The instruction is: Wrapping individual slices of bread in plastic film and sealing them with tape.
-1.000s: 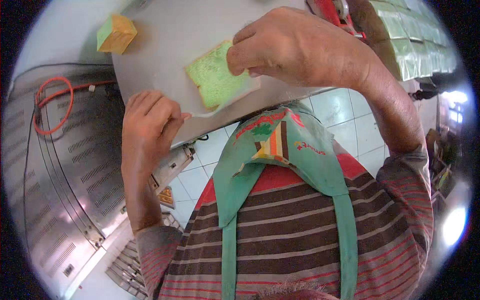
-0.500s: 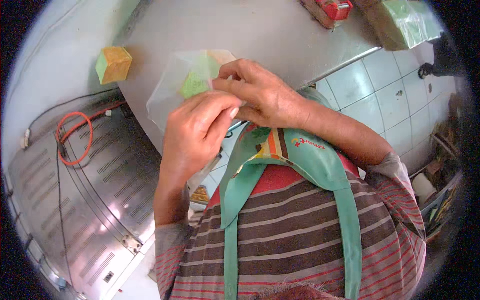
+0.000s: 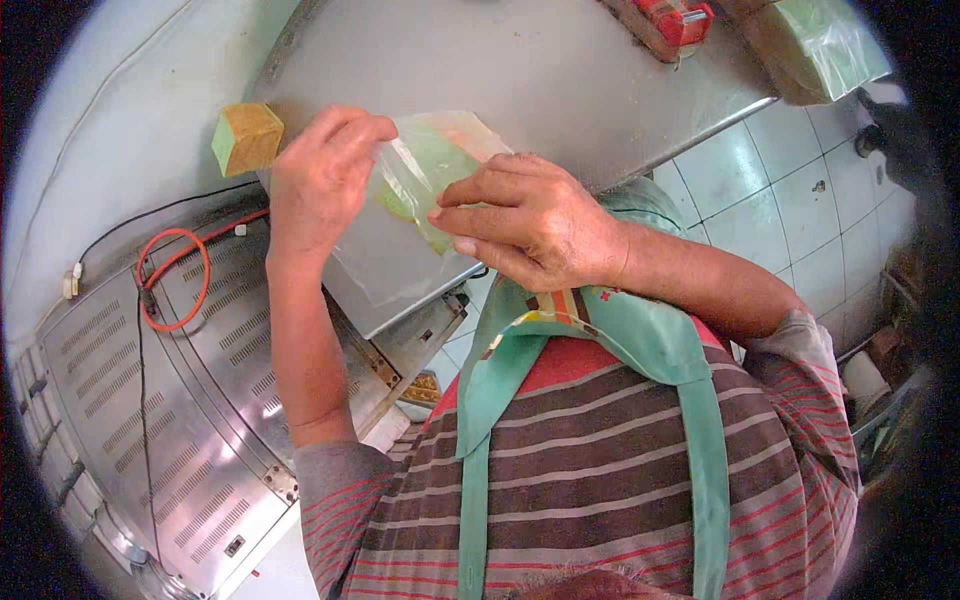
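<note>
A clear plastic bag or sheet [image 3: 455, 130] lies on the steel table [image 3: 430, 60], with a flat green piece, like bread or cake [image 3: 398, 203], showing through it. My left hand [image 3: 325, 180] is closed on the plastic's left upper edge and pulls it into shiny folds. My right hand [image 3: 545, 220] has its fingers drawn together against the right side of the plastic, by the green piece; its fingertips seem to pinch the film. Further left stands a block of green bread or cake with a brown crust [image 3: 248, 140], apart from both hands.
A red tape dispenser [image 3: 682, 22] sits at the far side of the table. Beside it, green loaves in clear plastic [image 3: 825, 50] lie at the right corner. Below left stands a slotted metal cabinet [image 3: 190, 430] with an orange hose [image 3: 205, 285]. Pale tiles [image 3: 735, 205] cover the floor.
My left hand has moved up and left, away from my right hand, drawing the plastic over the green piece. My right hand has shifted slightly right and down.
</note>
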{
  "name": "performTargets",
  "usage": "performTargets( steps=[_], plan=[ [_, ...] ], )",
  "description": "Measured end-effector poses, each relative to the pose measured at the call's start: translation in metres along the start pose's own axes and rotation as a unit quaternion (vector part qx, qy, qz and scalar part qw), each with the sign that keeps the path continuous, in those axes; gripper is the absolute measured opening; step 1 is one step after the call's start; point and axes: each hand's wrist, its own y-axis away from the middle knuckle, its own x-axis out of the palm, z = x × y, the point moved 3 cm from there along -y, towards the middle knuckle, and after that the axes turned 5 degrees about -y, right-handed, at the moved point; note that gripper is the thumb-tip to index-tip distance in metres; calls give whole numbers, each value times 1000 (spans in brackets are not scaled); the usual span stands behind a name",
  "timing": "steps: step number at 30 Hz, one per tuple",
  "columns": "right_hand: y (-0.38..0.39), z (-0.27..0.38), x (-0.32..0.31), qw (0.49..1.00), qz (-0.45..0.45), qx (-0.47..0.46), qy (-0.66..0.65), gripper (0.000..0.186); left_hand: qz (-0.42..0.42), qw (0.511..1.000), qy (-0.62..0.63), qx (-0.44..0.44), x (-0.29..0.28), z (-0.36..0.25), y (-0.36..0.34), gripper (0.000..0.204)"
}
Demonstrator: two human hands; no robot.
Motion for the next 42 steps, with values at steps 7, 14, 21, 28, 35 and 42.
performTargets(
  steps=[7, 14, 21, 28, 35, 42],
  plan=[
    [-3, 1, 4, 998, 46, 16, -27, 27, 8, 993, 98, -58, -14, -4, 5, 20],
    [-8, 3, 2, 997, 71, 24, -18, 25, -10, 978, 196, -73, -10, -10, 11, 18],
    [-25, -7, -5, 970, 210, 117, -34, 18, -23, 987, 95, -129, 13, -41, 23, 29],
    [-42, -15, -16, 980, -5, 195, -43, 20, -76, 957, 216, -179, 17, -51, 27, 45],
    [-53, -26, -13, 979, 75, 184, -45, 18, -108, 937, 282, -178, 16, -52, 37, 50],
    [-63, -31, -18, 965, 159, 197, -65, 12, -38, 981, 108, -158, 13, -45, 56, 47]
  ],
)
